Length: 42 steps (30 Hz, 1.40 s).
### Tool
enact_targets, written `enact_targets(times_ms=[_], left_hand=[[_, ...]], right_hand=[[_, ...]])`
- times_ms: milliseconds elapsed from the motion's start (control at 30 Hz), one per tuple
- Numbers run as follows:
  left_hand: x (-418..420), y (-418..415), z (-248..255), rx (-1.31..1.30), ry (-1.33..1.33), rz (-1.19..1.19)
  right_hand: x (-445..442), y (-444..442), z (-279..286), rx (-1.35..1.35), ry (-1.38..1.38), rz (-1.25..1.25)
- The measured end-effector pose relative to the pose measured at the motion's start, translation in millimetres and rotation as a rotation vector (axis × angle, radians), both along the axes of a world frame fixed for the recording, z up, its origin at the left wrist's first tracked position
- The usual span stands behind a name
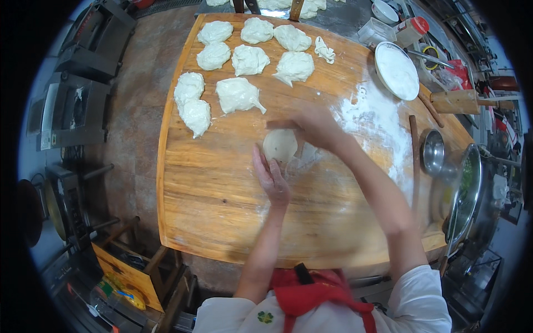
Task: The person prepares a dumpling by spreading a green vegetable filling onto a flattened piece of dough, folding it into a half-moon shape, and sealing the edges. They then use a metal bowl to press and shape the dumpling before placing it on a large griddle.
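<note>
A flat, round piece of dough lies on the wooden table in front of me. My left hand rests at its lower left edge, fingers spread and palm turned towards it. Blurred by motion, my right hand is at the upper right of the round; a short, brown wooden stick, probably a rolling pin, juts out from its fingers along the dough's far edge. Beyond my hands lie several soft dough pieces, the nearest a squarish one with a pulled-out corner. A small dough scrap sits at the far right.
White flour is spread on the right side, below a bowl of flour. A thin wooden stick, a small metal bowl and a large metal bowl with green contents stand at the right edge. A large rolling pin lies behind.
</note>
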State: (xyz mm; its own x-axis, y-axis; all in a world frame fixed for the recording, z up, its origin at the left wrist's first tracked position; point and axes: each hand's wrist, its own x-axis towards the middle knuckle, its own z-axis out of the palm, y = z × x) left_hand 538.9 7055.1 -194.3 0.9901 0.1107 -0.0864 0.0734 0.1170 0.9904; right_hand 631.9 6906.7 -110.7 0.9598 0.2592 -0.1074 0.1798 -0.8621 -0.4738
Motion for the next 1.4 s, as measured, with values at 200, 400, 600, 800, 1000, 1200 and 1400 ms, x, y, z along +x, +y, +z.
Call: enact_targets(times_ms=[200, 400, 600, 800, 1000, 1200, 1400], left_hand=[[4.4, 5.8, -14.0, -0.266, 0.035, 0.052], [12.4, 9.4, -2.7, -0.123, 0.087, -0.043], [25.9, 6.5, 1.3, -0.345, 0.194, 0.000], [57.6, 41.6, 1.2, -1.104, 0.362, 0.058], [42.1, 60.3, 30.7, -1.110, 0.441, -0.031], [13.2, 44.4, 54.0, -0.904, 0.593, -0.101], [-17.6, 7.6, 61.0, -0.786, 0.655, -0.148]], right_hand=[[-82.3, 21.9, 42.8, 0.336, 0.026, -0.386], [-142.2, -0.9, -12.4, 0.694, 0.312, -1.076], [-100.4, 65.2, 7.8, 0.453, 0.067, -0.629], [-126.9, 11.2, 64.0, 0.441, 0.046, -0.539], [-219.1, -204.0, 19.6, 0.531, -0.329, -1.349], [-182.1, -352.4, -28.6, 1.088, -0.468, -1.547], [-144.6, -374.3, -60.3, 1.269, -0.728, -1.681]])
